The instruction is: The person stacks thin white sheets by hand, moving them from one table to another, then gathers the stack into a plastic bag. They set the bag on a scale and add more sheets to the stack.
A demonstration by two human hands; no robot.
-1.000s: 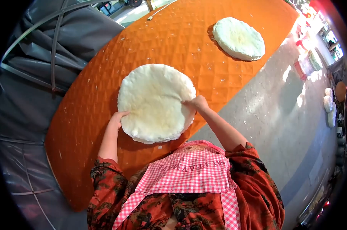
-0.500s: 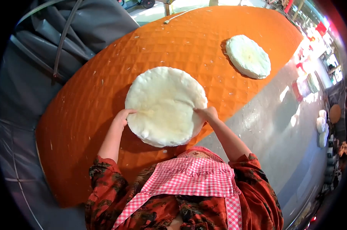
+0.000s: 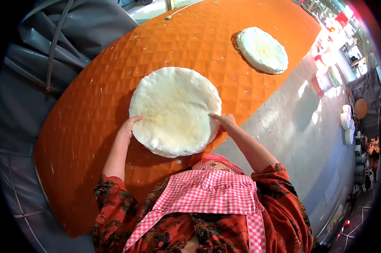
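Observation:
A thick, round white pad (image 3: 175, 111), like a soft cushion filling, lies on the orange quilted cover in front of me. Its top is slightly yellowish in the middle, with a small dent near the right edge. My left hand (image 3: 128, 125) grips the pad's left edge, thumb on top and the other fingers mostly hidden at the side. On the opposite edge, my right hand (image 3: 226, 122) pinches the rim, thumb on the upper face. A second, smaller-looking round white pad (image 3: 263, 49) lies farther off at the upper right, touched by neither hand.
The orange quilted cover (image 3: 85, 168) spreads under both pads, with white scraps scattered over it. Grey sheeting (image 3: 26, 114) hangs at the left. A white cord (image 3: 184, 8) lies at the far edge. Grey floor (image 3: 274, 126) runs along the right, with more white pads (image 3: 347, 124) stacked beyond.
The whole view has shifted, so both pads appear higher and farther left. The creases running in from my hands across the large pad have flattened. Both hands stay at its edges.

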